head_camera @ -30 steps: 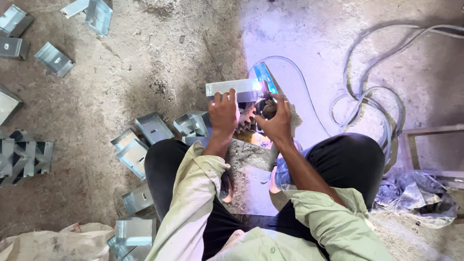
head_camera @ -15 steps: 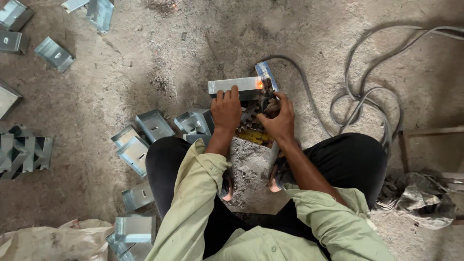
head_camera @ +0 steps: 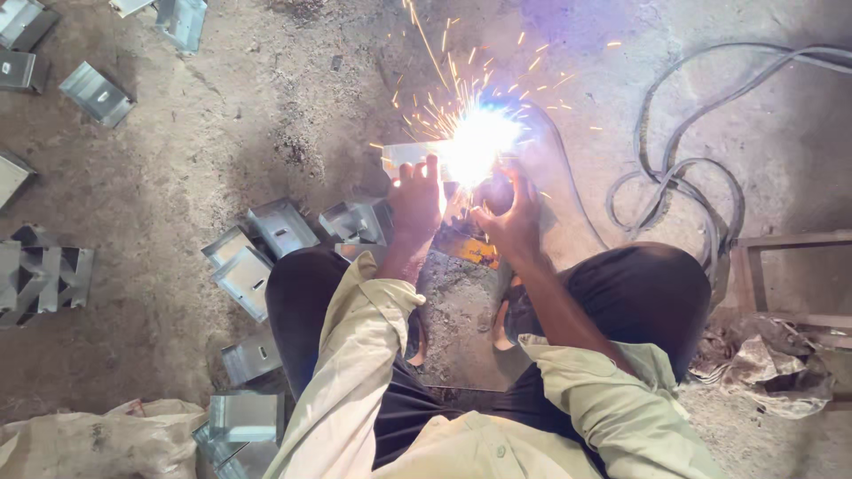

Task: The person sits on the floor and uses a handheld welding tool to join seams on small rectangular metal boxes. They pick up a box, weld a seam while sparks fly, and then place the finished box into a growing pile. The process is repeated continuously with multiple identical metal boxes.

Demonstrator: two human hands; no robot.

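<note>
I squat over a dirty metal plate on the floor. My left hand [head_camera: 414, 197] presses down on a shiny bent metal bracket [head_camera: 401, 156], fingers laid over its near edge. My right hand [head_camera: 510, 213] is closed around a dark welding holder [head_camera: 494, 192] whose tip meets the bracket's right end. A white-blue arc [head_camera: 479, 137] blazes there and orange sparks fly up and outward, hiding that end of the bracket. A yellow-marked tool [head_camera: 466, 248] lies under my hands.
Several bent metal brackets [head_camera: 266, 235] lie by my left knee, more at the upper left [head_camera: 96, 93] and far left [head_camera: 40, 275]. Grey cables [head_camera: 683, 173] coil at the right. A metal frame [head_camera: 790, 244], crumpled rags [head_camera: 768, 364] and a sack [head_camera: 98, 439] sit around.
The arc, a small glow half a second ago, has flared up bright with sparks spraying outward. Both hands stay in the same place on the bracket and holder.
</note>
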